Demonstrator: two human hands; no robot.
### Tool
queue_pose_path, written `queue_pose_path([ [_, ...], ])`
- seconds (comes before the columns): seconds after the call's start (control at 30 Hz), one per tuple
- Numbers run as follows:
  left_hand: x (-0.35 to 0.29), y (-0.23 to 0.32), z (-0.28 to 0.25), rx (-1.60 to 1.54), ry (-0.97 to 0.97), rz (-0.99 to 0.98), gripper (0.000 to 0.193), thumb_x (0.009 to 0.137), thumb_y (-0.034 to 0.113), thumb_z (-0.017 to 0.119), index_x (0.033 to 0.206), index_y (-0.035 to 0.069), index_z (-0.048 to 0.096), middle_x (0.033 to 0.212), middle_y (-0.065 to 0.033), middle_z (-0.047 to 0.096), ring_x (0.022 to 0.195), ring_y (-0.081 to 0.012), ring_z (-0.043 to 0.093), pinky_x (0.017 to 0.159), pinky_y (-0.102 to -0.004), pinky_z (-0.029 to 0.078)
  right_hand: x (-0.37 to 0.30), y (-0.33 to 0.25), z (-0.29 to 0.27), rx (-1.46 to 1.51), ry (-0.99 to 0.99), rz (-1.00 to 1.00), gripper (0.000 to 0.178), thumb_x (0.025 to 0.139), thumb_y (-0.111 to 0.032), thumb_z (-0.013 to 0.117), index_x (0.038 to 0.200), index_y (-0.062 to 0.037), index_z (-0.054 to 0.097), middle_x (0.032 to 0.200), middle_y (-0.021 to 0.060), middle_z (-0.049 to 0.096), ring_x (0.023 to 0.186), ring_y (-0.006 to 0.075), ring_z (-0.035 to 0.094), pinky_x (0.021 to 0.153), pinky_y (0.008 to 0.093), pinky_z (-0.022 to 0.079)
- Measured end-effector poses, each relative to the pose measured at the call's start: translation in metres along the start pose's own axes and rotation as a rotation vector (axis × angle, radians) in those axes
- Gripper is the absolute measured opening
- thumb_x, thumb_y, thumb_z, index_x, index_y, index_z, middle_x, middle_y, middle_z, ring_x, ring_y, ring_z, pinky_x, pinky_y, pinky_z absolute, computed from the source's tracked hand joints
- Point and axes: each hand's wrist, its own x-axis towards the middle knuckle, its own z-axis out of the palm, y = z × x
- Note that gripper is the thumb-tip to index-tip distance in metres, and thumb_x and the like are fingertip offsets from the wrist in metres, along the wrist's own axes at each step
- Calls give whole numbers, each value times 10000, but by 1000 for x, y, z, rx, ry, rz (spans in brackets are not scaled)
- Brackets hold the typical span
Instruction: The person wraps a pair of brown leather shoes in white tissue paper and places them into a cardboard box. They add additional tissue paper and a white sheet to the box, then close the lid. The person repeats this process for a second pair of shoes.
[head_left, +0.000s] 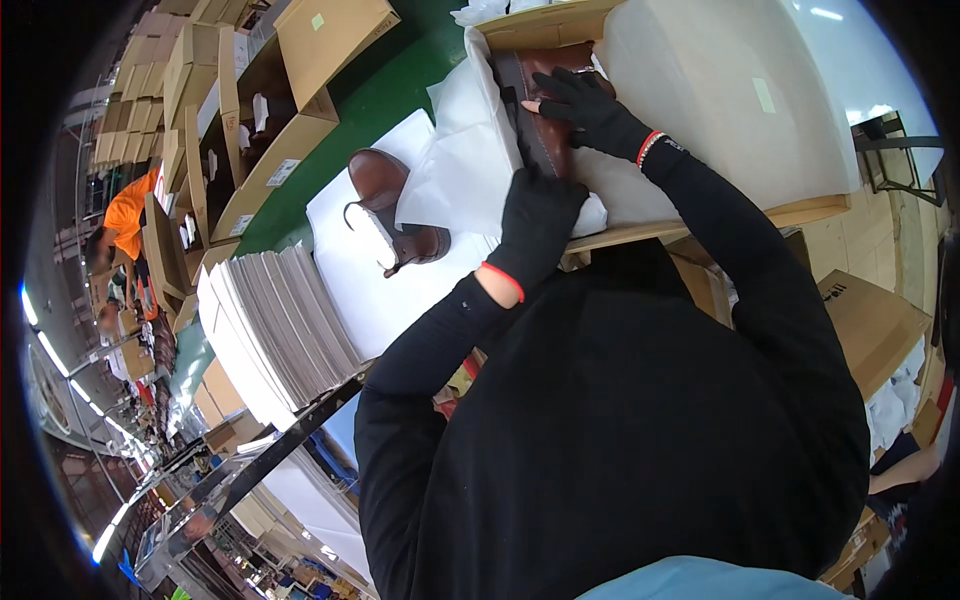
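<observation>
A brown leather boot (538, 132) lies on its side in a cardboard box (540, 30) lined with thin white tissue paper (470, 150). My right hand (590, 112), in a black glove with one bare fingertip showing, rests on the boot's upper with its fingers spread. At the boot's near end, my gloved left hand (540, 222) is closed, its fingers bent against the leather and partly hidden. To the left, a second brown boot (378, 182) lies on white sheets, with a white paper piece (370, 238) against it.
A thick stack of white paper (275, 325) stands at the table's left edge. Open cartons (285, 135) line the far left side of the green surface (400, 75). Tissue (700, 90) spreads over the box's right part. Another carton (868, 325) stands at right; a person in orange (130, 215) is far left.
</observation>
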Motion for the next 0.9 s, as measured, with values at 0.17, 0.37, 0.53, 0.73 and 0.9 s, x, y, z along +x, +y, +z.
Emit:
queue_pose_path([
  [0.17, -23, -9, 81, -220, -26, -271, 65, 724, 61, 623, 768, 87, 663, 750, -134, 643, 800, -285, 633, 849, -402, 437, 6, -5, -9, 4, 22, -54, 940, 641, -166, 820, 1455, -326, 377, 1539, 95, 289, 1374, 373, 321, 1079, 528, 299],
  [0.37, 1, -1, -15, -81, -222, -69, 488, 690, 169, 748, 1141, 64, 594, 1041, -142, 644, 956, -310, 630, 1016, -483, 368, 3, 1, -8, -85, -31, -7, 964, 650, -232, 831, 1478, -211, 336, 1531, 132, 291, 1377, 398, 307, 1073, 570, 293],
  [0.53, -36, -64, -91, 231, -56, -281, 651, 650, 340, 799, 1228, 132, 585, 1157, -147, 620, 1138, -320, 559, 1081, -652, 199, -7, 4, -48, -147, -252, 748, 1011, 662, -439, 816, 1419, 14, 324, 1366, 246, 417, 1291, 413, 386, 998, 630, 344],
  [0.73, -75, -111, -59, 403, -387, -308, 395, 711, 196, 711, 1094, 145, 630, 968, -107, 646, 994, -308, 602, 979, -601, 316, -9, -3, -67, -131, -190, 637, 908, 723, -456, 772, 1400, 0, 374, 1330, 188, 501, 1253, 387, 453, 968, 503, 430],
  [0.9, -19, -55, -97, -146, 184, -258, 312, 702, 11, 634, 983, 147, 642, 880, -65, 636, 797, -282, 629, 650, -369, 491, 8, -49, -155, 603, 48, 445, 785, 861, -445, 675, 1457, -59, 341, 1331, 183, 539, 1190, 309, 551, 982, 384, 443],
])
